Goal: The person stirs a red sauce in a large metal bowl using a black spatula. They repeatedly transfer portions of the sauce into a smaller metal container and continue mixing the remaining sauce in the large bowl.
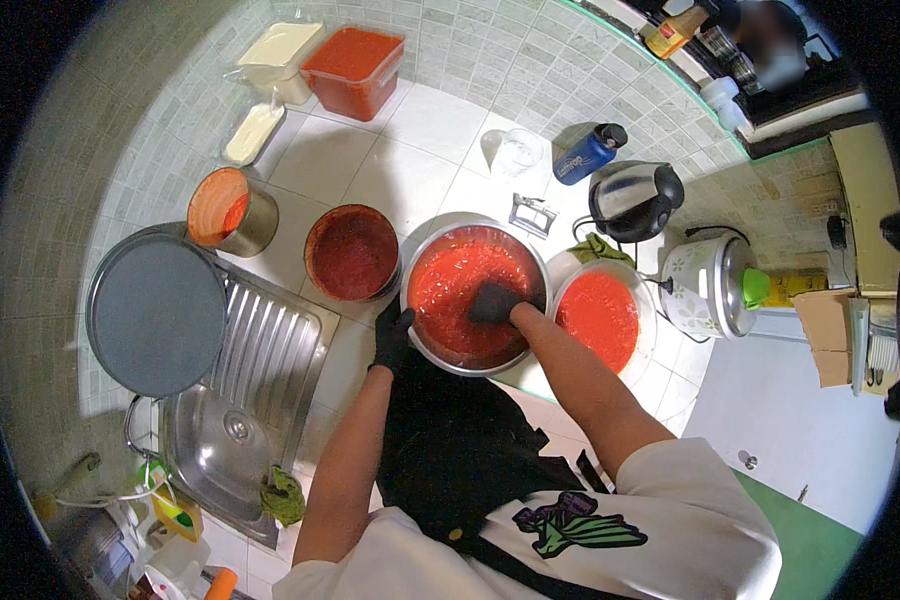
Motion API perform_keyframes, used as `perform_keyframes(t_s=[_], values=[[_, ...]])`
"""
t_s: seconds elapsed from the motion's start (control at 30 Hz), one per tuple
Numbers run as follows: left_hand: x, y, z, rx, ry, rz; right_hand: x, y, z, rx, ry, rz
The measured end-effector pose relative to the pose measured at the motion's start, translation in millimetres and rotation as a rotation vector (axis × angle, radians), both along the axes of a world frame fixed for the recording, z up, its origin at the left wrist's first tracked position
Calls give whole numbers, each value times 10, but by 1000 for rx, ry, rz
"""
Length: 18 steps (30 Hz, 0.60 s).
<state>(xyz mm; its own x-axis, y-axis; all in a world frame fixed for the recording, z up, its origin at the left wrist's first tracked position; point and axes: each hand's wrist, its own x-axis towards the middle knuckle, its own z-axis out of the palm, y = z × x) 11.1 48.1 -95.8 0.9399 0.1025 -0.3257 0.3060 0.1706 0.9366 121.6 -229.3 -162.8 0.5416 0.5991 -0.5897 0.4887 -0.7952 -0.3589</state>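
Observation:
A wide steel bowl (470,372) stands at the counter's front edge, filled with chunky red tomato sauce (455,275). At its left side my left hand (394,337), in a black glove, is closed on the rim. My right hand (492,302), also gloved in black, reaches into the sauce near the bowl's right side; its fingers are sunk in and hidden. Close by on the right is a pale round tub (646,350) of smoother red sauce (598,318). To the left of the bowl sits a sauce-stained pot (352,252) with dark red residue inside.
A steel pot (260,222), a big grey round tray (157,315) and a sink (205,450) lie left. Tubs of red sauce (355,75) and cream-coloured food (282,50) stand behind. A blue bottle (585,157), an electric kettle (632,203) and a rice cooker (700,285) are right.

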Motion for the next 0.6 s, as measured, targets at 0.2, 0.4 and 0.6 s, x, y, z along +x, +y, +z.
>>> perform_keyframes(t_s=[0.2, 0.4, 0.6], values=[[76, 39, -138, 248, 0, -57, 109, -276, -482, 326, -120, -234], [45, -1, 177, -89, 103, 2, 872, 22, -581, 125, -188, 222], [34, -24, 296, 64, 105, -47, 840, 196, -562, 8, -121, 131]])
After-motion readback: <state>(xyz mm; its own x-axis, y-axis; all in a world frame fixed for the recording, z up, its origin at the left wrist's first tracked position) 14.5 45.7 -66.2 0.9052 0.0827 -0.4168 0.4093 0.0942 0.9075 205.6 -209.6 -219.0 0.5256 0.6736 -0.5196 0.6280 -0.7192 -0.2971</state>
